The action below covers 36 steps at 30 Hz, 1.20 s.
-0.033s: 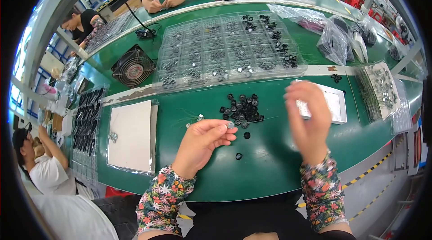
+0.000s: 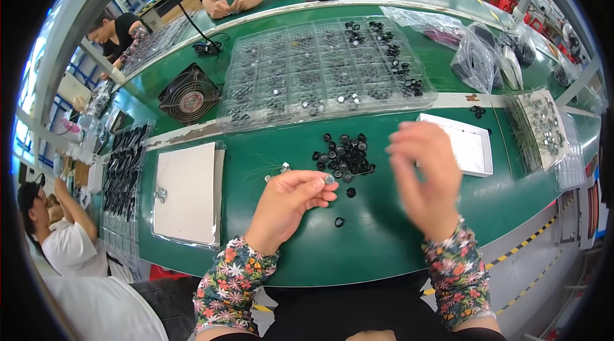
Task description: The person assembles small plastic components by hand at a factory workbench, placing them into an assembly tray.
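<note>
My left hand [image 2: 291, 203] pinches a small silvery round part [image 2: 329, 179] between thumb and fingertips, just above the green table [image 2: 268, 143]. A pile of small black ring parts [image 2: 342, 155] lies right behind it. Two loose black rings [image 2: 339, 221] rest nearer the front edge. My right hand [image 2: 425, 178] is blurred, lifted over the table with its back toward me, between the pile and a shallow white tray [image 2: 476, 143]. What it holds, if anything, is hidden.
A large clear compartment tray [image 2: 320, 72] of small parts spans the middle. A white sheet in a clear tray [image 2: 188, 191] and racks of black parts [image 2: 125, 168] lie left, near a fan [image 2: 188, 95]. Plastic bags [image 2: 476, 53] sit at the right. Other people work around the table.
My right hand has shifted slightly left and down and is blurred by motion. My left hand still pinches the silvery part.
</note>
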Available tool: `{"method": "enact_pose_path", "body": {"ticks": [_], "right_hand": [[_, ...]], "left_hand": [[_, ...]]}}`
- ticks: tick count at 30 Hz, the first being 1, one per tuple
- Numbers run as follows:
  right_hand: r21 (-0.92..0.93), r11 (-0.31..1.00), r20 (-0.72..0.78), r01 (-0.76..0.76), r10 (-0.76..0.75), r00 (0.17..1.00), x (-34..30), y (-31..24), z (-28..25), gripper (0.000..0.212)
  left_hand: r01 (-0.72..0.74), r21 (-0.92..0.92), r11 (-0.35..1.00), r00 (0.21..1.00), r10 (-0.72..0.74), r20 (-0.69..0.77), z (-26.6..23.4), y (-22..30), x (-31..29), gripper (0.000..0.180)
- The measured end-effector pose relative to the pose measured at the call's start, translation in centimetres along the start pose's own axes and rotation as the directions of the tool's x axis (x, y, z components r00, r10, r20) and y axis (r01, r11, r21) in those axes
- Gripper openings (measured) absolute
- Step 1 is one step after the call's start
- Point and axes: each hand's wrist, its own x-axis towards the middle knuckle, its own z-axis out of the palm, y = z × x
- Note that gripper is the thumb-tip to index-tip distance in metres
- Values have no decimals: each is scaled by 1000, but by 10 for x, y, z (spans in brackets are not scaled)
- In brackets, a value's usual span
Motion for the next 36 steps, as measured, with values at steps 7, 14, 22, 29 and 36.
{"method": "enact_pose_path", "body": {"ticks": [7,14,22,29,36], "right_hand": [[14,1000,190,16,-18,982,-13,-24,21,14],[355,845,413,-400,243,878,-9,-10,15,16],[104,986,300,-134,97,949,-20,-20,28,13],[21,999,252,-25,19,968,-21,-25,33,12],[22,1000,236,-18,12,972,-21,-24,34,13]], "left_hand": [[-140,252,958,990,143,7,10,-3,-1,17],[-247,387,889,961,275,-19,19,-7,-5,15],[-303,510,805,936,352,0,22,-9,-6,14],[-252,323,912,966,258,23,16,-7,-3,21],[-192,288,938,981,188,43,14,-7,-2,24]]}}
